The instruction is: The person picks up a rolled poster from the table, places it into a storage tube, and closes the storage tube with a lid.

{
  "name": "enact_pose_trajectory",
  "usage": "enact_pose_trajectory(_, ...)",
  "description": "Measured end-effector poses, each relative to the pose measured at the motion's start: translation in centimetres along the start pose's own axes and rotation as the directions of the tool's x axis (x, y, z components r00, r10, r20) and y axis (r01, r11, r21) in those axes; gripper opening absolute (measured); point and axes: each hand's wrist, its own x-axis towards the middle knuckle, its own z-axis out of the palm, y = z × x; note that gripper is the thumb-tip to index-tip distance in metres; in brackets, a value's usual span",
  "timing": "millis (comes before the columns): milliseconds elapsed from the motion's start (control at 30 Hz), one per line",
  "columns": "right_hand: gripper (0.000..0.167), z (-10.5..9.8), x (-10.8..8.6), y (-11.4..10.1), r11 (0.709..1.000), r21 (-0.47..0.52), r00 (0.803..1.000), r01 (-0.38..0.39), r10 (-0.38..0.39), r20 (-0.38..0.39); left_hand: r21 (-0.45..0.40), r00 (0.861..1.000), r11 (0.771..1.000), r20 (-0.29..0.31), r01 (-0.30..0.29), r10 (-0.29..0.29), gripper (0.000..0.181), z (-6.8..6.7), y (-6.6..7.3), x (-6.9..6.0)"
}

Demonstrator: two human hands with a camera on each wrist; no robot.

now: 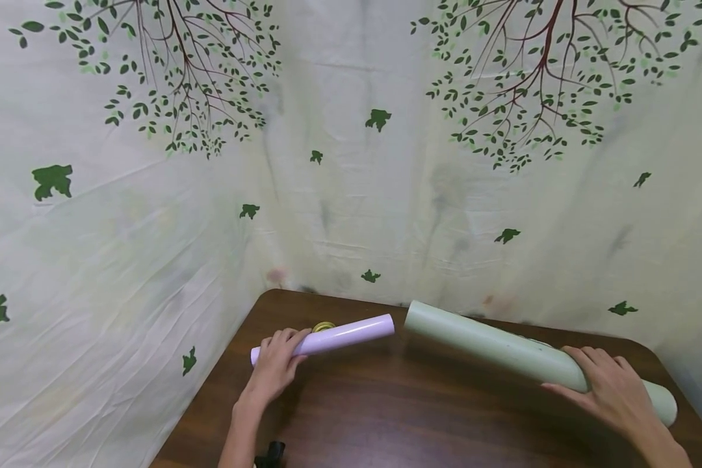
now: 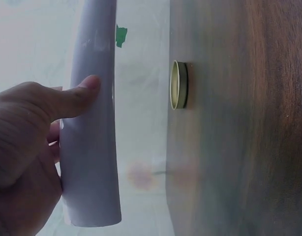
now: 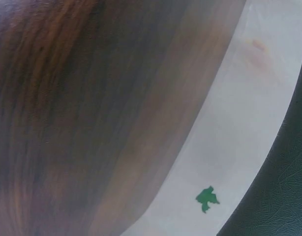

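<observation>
My left hand point(image 1: 276, 365) grips a light purple roll point(image 1: 351, 333) near its left end, above the table. In the left wrist view the thumb lies across the purple roll point(image 2: 92, 157), with the other fingers mostly hidden behind it. On the right, my right hand point(image 1: 614, 393) holds a thicker pale green roll point(image 1: 491, 341) toward its right end, tilted with the far end up and left. The two rolls' inner ends are close but apart. Part of the green roll point(image 3: 274, 196) fills the right wrist view's edge, looking dark and textured; the hand is hidden there.
A round, shallow gold ring-shaped thing point(image 2: 179, 84) sits on the brown wooden table point(image 1: 409, 403), partly behind the purple roll in the head view. Pale cloth walls point(image 1: 339, 214) with printed leaves border the table. A small black object point(image 1: 275, 452) shows beside the left forearm.
</observation>
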Motion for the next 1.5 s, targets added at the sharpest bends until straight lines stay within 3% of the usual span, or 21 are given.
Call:
enact_pose_trajectory(400,0.089,0.5,0.0,-0.4,0.997,0.027,0.997,0.079,-0.078,-0.03,-0.017,0.994,0.997,-0.077,-0.079,0.077,0.053,-0.1,-0.4,0.3)
enact_pose_trajectory(933,0.087,1.5,0.6,-1.6,0.991,0.054,0.993,0.122,-0.122,-0.001,-0.117,0.994,0.988,-0.056,-0.104,0.098,0.053,0.0,0.0,0.2)
enact_pose_trajectory(1167,0.084,1.8,0.7,-2.1,0.989,0.064,0.991,0.134,-0.136,0.017,-0.115,0.988,0.982,-0.051,-0.148,0.143,0.056,0.3,0.4,0.2)
enact_pose_trajectory(1400,0.087,1.9,0.7,-2.5,0.983,0.085,0.987,0.162,-0.162,-0.009,-0.111,0.98,0.974,-0.051,-0.197,0.192,0.056,0.6,1.2,0.5)
enact_pose_trajectory(1500,0.088,2.1,0.8,-2.7,0.979,0.097,0.984,0.177,-0.175,-0.026,-0.13,0.983,0.974,-0.022,-0.183,0.182,0.054,0.7,1.6,0.5)
